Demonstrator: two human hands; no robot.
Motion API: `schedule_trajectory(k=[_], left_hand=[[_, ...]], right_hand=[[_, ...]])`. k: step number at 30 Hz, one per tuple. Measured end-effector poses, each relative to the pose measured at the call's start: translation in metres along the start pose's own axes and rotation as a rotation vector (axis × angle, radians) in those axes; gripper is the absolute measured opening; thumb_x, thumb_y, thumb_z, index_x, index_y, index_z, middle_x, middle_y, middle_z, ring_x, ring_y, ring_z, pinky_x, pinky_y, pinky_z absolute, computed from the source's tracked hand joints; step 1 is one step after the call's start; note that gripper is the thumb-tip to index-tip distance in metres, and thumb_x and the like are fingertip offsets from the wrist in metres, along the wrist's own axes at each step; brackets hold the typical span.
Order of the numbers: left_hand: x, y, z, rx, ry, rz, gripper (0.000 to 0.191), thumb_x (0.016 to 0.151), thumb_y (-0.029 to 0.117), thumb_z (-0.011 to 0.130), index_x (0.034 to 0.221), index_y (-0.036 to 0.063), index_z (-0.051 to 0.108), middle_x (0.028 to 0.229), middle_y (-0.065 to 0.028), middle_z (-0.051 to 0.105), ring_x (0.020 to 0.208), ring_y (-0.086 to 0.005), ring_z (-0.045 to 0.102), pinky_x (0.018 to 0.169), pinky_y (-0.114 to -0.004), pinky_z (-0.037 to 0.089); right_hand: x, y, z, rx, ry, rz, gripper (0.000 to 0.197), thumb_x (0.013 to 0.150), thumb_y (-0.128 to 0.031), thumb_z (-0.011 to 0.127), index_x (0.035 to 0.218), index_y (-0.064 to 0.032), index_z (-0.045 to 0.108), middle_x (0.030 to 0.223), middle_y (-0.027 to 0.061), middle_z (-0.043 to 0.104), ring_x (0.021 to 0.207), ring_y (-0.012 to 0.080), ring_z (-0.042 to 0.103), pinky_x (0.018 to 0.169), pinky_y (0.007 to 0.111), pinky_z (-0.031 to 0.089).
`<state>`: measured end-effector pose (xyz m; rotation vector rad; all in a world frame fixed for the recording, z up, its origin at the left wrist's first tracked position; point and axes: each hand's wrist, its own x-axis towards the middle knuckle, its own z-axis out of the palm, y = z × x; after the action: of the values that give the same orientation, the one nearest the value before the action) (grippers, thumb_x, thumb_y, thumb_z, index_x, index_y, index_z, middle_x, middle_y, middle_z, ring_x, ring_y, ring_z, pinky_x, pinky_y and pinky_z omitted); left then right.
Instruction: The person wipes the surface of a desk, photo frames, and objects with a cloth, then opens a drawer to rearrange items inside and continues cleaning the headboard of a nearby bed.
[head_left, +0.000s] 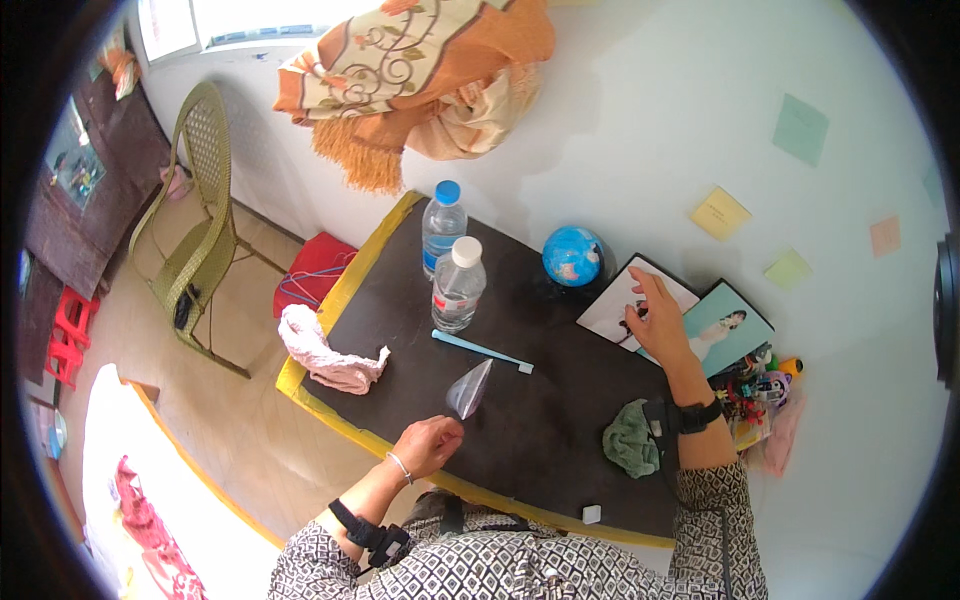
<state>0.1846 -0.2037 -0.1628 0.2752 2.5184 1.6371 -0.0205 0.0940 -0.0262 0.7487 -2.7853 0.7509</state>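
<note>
My left hand (430, 447) is closed near the front edge of the dark table. At its fingertips a clear, funnel-shaped plastic piece (470, 390) tilts upward, apparently pinched by its narrow end. My right hand (658, 319) hovers over two framed photos, its thumb and fingers apart and nothing in them. Beneath it, one framed photo (600, 309) has a white background; the other framed photo (731, 324) is teal and overlaps it. A light-blue toothbrush (482, 351) lies between the hands. Behind it stand a white-capped water bottle (458, 289) and a blue-capped bottle (442, 225).
A small globe (573, 256) stands by the wall. A pink cloth (330, 356) hangs over the yellow-taped left edge. On the right are a green cloth (632, 441) and small toy figures (757, 382). A white square piece (592, 514) lies at the front. A wicker chair (191, 225) stands left.
</note>
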Motion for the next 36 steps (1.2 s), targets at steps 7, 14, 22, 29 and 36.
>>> schedule_trajectory(k=[7, 14, 22, 29, 36], left_hand=[[0.0, -0.007, 0.009, 0.07, 0.019, 0.025, 0.012, 0.075, 0.008, 0.06, 0.086, 0.0039, 0.058, 0.079, -0.0116, 0.059, 0.068, -0.0266, 0.06, 0.061, -0.034, 0.049], [-0.003, -0.024, 0.018, -0.034, 0.111, 0.0, 0.013, 0.076, 0.009, 0.058, 0.088, 0.0058, 0.057, 0.081, -0.0113, 0.059, 0.072, -0.0287, 0.059, 0.063, -0.035, 0.048], [-0.01, -0.03, 0.019, -0.077, 0.141, 0.083, 0.012, 0.077, 0.007, 0.056, 0.089, 0.0054, 0.055, 0.083, -0.0108, 0.057, 0.075, -0.0292, 0.057, 0.064, -0.036, 0.047], [-0.002, -0.023, 0.014, -0.03, 0.063, 0.125, 0.012, 0.076, 0.008, 0.058, 0.088, 0.0044, 0.054, 0.078, -0.0115, 0.057, 0.071, -0.0287, 0.057, 0.061, -0.035, 0.047], [-0.001, -0.002, -0.001, 0.086, 0.248, -0.213, 0.025, 0.067, 0.015, 0.071, 0.074, 0.0055, 0.049, 0.068, -0.0089, 0.055, 0.058, -0.021, 0.055, 0.053, -0.029, 0.045]], right_hand=[[0.04, -0.022, 0.02, -0.339, -0.08, -0.215, 0.077, 0.061, -0.025, 0.075, 0.128, -0.0145, 0.037, 0.129, 0.0154, 0.037, 0.115, 0.0372, 0.039, 0.09, 0.043, 0.04], [0.096, -0.017, 0.052, -0.617, -0.3, -0.189, 0.089, 0.055, -0.031, 0.078, 0.13, -0.0165, 0.033, 0.131, 0.0153, 0.034, 0.117, 0.0372, 0.037, 0.087, 0.051, 0.039], [0.105, -0.012, 0.063, -0.593, -0.395, -0.199, 0.089, 0.055, -0.019, 0.078, 0.131, -0.0147, 0.031, 0.131, 0.0169, 0.033, 0.116, 0.038, 0.037, 0.09, 0.045, 0.041], [0.082, -0.016, 0.046, -0.585, -0.218, -0.28, 0.086, 0.057, -0.019, 0.077, 0.131, -0.0132, 0.032, 0.129, 0.0163, 0.035, 0.113, 0.0366, 0.04, 0.087, 0.043, 0.042], [-0.069, -0.01, 0.002, -0.261, -0.35, 0.151, 0.058, 0.069, -0.018, 0.069, 0.12, -0.0079, 0.042, 0.111, 0.0146, 0.049, 0.102, 0.0344, 0.047, 0.084, 0.041, 0.041]])
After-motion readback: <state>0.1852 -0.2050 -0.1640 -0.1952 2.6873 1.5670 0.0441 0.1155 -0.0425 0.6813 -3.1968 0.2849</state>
